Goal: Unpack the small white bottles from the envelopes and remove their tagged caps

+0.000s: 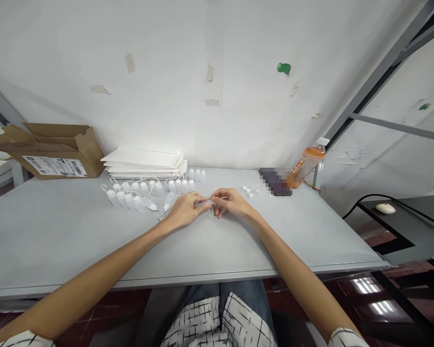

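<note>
Between my two hands is a small translucent plastic squeeze bottle (203, 204), lying roughly level just above the table. My left hand (183, 210) is closed around its body. At the bottle's other end, the thumb and fingertips of my right hand (233, 201) are pinched together, hiding the tip. A thin pale strap (210, 212) dangles below that end. To the left of my left hand, several similar bottles (129, 200) stand in rows, some with looped straps. One bottle (169, 201) leans close to my left wrist. Small white caps or tips (247, 191) lie beyond my right hand.
An opened cardboard box (58, 154) and a stack of white paper or envelopes (144, 164) are at the back left. A pixelated dark phone-like object (276, 182) and a leaning orange drink bottle (307, 164) are at the back right. The wall stands behind the grey table (217, 250).
</note>
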`<state>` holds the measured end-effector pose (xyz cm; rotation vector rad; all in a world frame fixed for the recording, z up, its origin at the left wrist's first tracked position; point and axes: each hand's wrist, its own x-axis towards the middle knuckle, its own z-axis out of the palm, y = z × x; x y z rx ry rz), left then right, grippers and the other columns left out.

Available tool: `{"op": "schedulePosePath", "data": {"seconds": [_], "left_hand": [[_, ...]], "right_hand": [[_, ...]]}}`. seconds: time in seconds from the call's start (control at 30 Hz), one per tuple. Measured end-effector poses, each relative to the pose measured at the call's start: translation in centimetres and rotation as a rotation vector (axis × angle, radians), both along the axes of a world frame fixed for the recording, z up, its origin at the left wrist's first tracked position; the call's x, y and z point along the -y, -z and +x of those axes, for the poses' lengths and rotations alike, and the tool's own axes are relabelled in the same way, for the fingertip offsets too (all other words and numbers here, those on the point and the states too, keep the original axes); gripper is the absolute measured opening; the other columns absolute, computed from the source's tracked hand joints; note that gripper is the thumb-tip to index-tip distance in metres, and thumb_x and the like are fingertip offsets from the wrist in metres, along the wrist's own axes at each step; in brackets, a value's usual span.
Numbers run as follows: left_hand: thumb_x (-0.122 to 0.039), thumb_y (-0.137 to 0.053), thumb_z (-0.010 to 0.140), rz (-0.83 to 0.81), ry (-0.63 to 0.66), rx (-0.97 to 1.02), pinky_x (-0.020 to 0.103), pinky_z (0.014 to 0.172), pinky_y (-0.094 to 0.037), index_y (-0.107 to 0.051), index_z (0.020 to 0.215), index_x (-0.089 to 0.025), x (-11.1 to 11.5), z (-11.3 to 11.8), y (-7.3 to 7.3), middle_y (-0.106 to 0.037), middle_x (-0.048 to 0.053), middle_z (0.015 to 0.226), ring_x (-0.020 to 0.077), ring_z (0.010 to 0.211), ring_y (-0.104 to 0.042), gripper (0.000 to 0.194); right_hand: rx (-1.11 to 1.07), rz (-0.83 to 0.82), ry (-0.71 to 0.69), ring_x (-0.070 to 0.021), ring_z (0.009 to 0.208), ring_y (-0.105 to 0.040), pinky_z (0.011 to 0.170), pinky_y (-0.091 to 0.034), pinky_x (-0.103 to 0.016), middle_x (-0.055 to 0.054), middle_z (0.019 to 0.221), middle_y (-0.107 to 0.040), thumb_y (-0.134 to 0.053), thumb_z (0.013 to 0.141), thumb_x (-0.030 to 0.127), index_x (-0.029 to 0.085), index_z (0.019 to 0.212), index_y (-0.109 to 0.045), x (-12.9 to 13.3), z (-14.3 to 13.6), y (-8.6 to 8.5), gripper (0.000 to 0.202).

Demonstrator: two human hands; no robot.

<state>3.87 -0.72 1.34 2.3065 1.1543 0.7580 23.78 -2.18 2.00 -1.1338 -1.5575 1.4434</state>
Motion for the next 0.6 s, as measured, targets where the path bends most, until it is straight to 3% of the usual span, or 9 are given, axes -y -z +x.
{"op": "schedulePosePath", "data": {"seconds": [0.17, 0.43, 0.6], "left_hand": [[-0.048, -0.058, 0.085, 0.007, -0.019, -0.081, 0.028, 0.065, -0.040, -0.076, 0.097, -0.023, 0.01, 0.01, 0.14, -0.069, 0.003, 0.093, 0.0148, 0.066, -0.056, 0.033], [-0.050, -0.057, 0.086, -0.030, -0.002, -0.078, 0.028, 0.065, -0.039, -0.076, 0.096, -0.024, -0.16, -0.12, 0.12, -0.071, 0.001, 0.095, 0.0152, 0.069, -0.057, 0.034], [-0.050, -0.053, 0.089, -0.011, 0.011, -0.058, 0.028, 0.065, -0.040, -0.075, 0.098, -0.024, -0.17, -0.11, 0.20, -0.070, 0.002, 0.094, 0.0154, 0.071, -0.057, 0.036]], "right_hand": [[0.039, 0.043, -0.028, -0.0128, 0.052, -0.059, 0.044, -0.052, -0.025, -0.002, 0.060, -0.062, -0.071, 0.075, 0.045, 0.012, 0.082, -0.064, -0.15, 0.01, 0.25, 0.035], [0.033, 0.086, -0.020, -0.0140, 0.065, -0.060, 0.056, -0.054, -0.028, -0.002, 0.070, -0.063, -0.074, 0.067, 0.028, 0.013, 0.082, -0.065, -0.29, 0.43, 0.11, 0.023], [0.040, 0.123, 0.014, -0.0140, 0.069, -0.060, 0.056, -0.053, -0.026, -0.003, 0.079, -0.063, -0.074, 0.067, 0.029, 0.015, 0.085, -0.064, -0.13, 0.34, -0.16, 0.025]]}}
